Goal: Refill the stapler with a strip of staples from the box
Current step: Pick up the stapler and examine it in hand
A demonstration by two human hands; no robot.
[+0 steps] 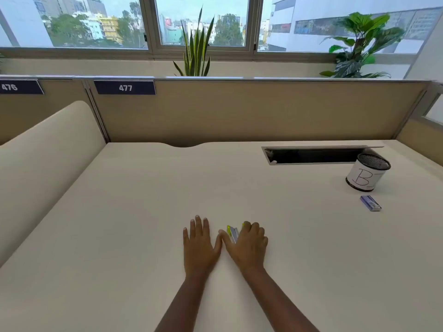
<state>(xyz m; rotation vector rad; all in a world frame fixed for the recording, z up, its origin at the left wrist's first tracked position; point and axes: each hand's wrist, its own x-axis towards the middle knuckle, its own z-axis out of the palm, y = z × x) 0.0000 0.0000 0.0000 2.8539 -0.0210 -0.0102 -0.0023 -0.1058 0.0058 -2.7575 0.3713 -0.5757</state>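
A small yellow and silver stapler [233, 233] lies on the cream desk [119, 236] near the middle front. My right hand [247, 245] covers most of it, fingers curled over its far side and thumb along its left. My left hand [199, 243] lies flat on the desk just left of it, fingers straight, its thumb touching my right thumb. A small blue box of staples [370, 203] lies flat on the desk far to the right, apart from both hands.
A black mesh pen cup [368, 173] with a white label stands behind the staple box at the right. A cable hatch [311, 155] is open in the desk's back right. Beige partitions [239, 111] close off the back and left.
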